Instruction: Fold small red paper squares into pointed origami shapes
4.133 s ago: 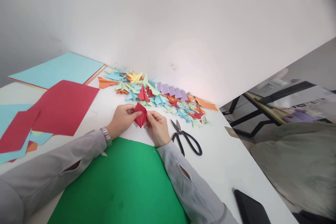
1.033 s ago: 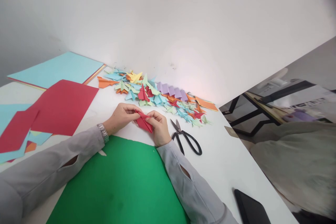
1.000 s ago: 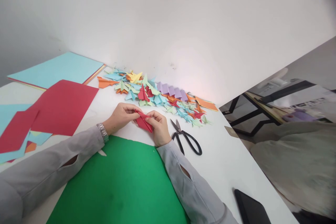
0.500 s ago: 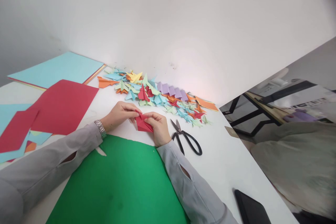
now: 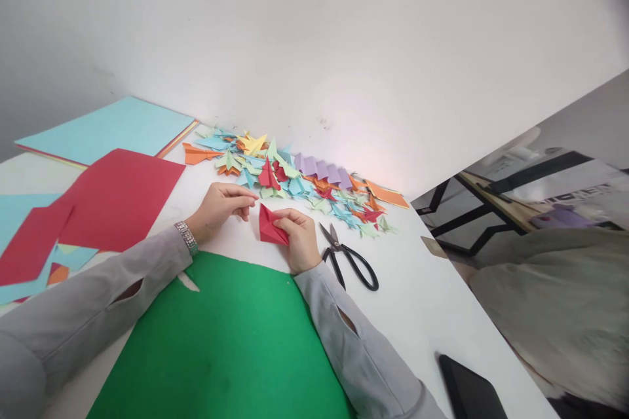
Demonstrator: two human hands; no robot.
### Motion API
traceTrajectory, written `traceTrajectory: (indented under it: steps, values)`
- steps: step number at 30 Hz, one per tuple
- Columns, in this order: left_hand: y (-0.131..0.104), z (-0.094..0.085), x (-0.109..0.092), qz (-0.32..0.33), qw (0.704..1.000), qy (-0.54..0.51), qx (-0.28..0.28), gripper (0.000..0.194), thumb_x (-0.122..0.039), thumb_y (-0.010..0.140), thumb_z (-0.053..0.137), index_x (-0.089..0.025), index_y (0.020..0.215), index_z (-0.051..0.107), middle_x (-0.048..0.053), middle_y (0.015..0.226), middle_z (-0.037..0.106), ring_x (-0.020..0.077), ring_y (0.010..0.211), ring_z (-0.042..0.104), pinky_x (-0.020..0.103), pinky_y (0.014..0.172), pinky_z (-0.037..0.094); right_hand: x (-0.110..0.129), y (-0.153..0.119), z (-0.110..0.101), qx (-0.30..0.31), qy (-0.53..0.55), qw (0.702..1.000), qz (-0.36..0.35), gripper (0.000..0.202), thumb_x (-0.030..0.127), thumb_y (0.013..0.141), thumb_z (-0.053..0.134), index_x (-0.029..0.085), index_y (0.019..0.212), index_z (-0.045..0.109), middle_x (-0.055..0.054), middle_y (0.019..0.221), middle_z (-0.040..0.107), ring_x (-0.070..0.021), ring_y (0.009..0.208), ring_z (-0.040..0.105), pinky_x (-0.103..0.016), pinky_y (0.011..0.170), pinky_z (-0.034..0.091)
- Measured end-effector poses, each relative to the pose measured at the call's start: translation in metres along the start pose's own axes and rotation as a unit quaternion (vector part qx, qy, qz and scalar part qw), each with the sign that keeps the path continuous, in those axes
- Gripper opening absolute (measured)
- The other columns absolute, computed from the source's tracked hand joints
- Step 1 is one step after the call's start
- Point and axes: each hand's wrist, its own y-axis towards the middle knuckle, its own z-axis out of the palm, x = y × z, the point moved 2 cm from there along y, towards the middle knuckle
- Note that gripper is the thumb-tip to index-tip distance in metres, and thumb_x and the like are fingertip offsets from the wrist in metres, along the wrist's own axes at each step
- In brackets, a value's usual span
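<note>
My right hand pinches a small folded piece of red paper between thumb and fingers. Creases and a pointed corner show at its top; its right part is hidden by my fingers. Just to the left, my left hand is apart from the paper. Its thumb and forefinger are pressed together with nothing seen between them. Below both hands lies a green sheet. Black-handled scissors rest partly open on the table, right of my right hand.
Many small folded paper shapes in mixed colours lie in a heap along the wall. At left are a large red sheet, a stack topped by light blue paper and paper scraps. A black flat device lies near the right edge.
My left hand has let go of the red paper and moved slightly left and up. The paper stays in my right hand, now opened out a little more to view.
</note>
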Motion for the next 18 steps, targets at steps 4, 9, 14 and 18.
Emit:
traceTrajectory:
  steps: [4,9,14,18]
  values:
    - [-0.002,0.002,-0.002,0.004,1.000,-0.023,-0.019,0.021,-0.031,0.064,0.072,-0.011,0.071,0.071,0.003,0.062,0.063,0.0115,0.051,0.056,0.025,0.048,0.047,-0.001,0.000,0.000,0.002,-0.005,1.000,-0.008,0.011,0.017,0.051,0.065,0.019,0.061,0.070,0.003,0.054,0.065,-0.0123,0.051,0.053,-0.025,0.052,0.040]
    - [-0.007,0.012,-0.003,0.032,0.990,0.137,0.018,0.030,-0.034,0.058,0.078,-0.012,0.077,0.071,0.001,0.062,0.062,0.0101,0.050,0.053,0.023,0.047,0.044,0.000,-0.001,0.001,0.027,-0.034,0.998,-0.036,0.009,0.020,0.057,0.067,0.019,0.066,0.070,0.002,0.061,0.068,-0.0136,0.056,0.058,-0.026,0.057,0.045]
    - [-0.007,0.016,-0.001,0.071,0.972,0.221,0.040,0.025,-0.038,0.063,0.074,-0.013,0.066,0.069,0.003,0.063,0.065,0.0104,0.053,0.054,0.021,0.049,0.042,-0.002,-0.003,0.002,0.070,-0.063,0.994,-0.056,0.014,0.026,0.061,0.071,0.019,0.074,0.069,0.001,0.062,0.069,-0.0148,0.056,0.061,-0.028,0.057,0.048]
    - [-0.006,0.013,-0.002,0.053,0.977,0.201,0.040,0.026,-0.038,0.068,0.069,-0.012,0.064,0.066,0.001,0.056,0.061,0.0095,0.047,0.052,0.021,0.045,0.041,-0.006,-0.002,0.002,0.083,-0.061,0.993,-0.052,0.018,0.028,0.064,0.072,0.019,0.079,0.068,0.001,0.066,0.070,-0.0148,0.058,0.063,-0.028,0.059,0.049]
